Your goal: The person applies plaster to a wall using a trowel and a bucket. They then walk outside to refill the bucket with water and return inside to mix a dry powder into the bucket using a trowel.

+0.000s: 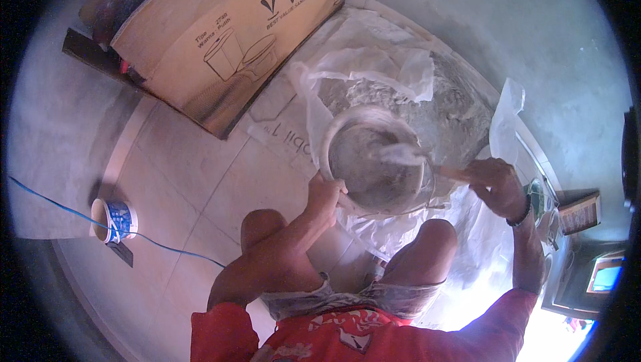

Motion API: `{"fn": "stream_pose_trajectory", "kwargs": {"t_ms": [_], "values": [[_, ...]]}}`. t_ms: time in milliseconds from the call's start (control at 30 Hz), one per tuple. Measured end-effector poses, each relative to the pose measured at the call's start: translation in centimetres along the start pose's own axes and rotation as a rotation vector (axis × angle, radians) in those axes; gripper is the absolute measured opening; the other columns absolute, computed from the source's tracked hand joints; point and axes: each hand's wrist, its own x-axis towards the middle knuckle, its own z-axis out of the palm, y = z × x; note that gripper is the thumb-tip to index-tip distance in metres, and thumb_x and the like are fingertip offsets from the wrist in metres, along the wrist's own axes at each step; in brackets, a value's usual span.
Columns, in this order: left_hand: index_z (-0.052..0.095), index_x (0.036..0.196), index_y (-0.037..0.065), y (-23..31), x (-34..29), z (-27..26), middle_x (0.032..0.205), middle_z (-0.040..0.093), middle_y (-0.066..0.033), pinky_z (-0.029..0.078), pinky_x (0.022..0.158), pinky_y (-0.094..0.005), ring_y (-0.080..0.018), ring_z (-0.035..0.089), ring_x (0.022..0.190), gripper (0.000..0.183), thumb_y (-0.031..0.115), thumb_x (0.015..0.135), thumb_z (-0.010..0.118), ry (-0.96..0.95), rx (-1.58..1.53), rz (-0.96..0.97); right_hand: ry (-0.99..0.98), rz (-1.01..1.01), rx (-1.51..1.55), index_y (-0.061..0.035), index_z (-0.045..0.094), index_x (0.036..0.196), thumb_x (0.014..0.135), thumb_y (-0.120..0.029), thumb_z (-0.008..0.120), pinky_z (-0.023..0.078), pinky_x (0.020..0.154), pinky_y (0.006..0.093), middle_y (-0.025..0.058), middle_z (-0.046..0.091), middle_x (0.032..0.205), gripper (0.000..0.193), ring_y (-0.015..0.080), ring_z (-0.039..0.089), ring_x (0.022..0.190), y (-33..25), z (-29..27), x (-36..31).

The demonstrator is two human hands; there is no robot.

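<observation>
My left hand [326, 198] is closed on the near left rim of a round, shallow, dust-covered vessel that looks like a sieve [327, 151]. My right hand [497, 185] is closed around the wooden handle of a tool [400, 155], perhaps a small trowel. Its pale head reaches over the inside of the sieve and is smeared by motion, so its exact shape is unclear. Beneath and beyond the sieve lies a heap of grey powder [457, 111] on a crumpled whitish plastic sheet [374, 65]. Both knees are bent on the near side of the sieve.
A large cardboard box [240, 35] stands at the far left. A blue and white tub [115, 220] sits on the tiled floor [193, 182], with a blue cable [167, 248] running past it. A grey wall [534, 28] rises beyond the powder. At right is a small wooden-framed item [579, 214].
</observation>
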Motion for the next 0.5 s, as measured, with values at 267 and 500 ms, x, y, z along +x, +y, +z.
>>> {"fn": "stream_pose_trajectory", "kwargs": {"t_ms": [267,500], "values": [[0.048,0.091,0.006,1.1,-0.5,-0.8,0.074,0.048,-0.0062,0.041,0.045,-0.0327,-0.0188,0.048,0.059,0.032,0.004,0.061,0.057,0.088,0.032,-0.04,0.481,0.766,0.842,-0.0047,0.054,0.117,0.081,-0.018,0.061,0.041,0.048,0.0218,0.0051,0.061,0.078,0.04,0.0079,0.052,0.058,6.9,8.3,-3.3],[0.049,0.094,-0.001,1.3,1.3,-0.9,0.075,0.049,-0.0076,0.043,0.047,-0.0325,-0.0191,0.052,0.06,0.033,-0.003,0.061,0.052,0.049,0.092,-0.028,0.585,1.081,1.265,-0.0075,0.051,0.12,0.081,-0.019,0.059,0.045,0.047,0.0252,0.0065,0.062,0.08,0.042,0.0124,0.057,0.061,12.3,30.1,-7.0]]}}
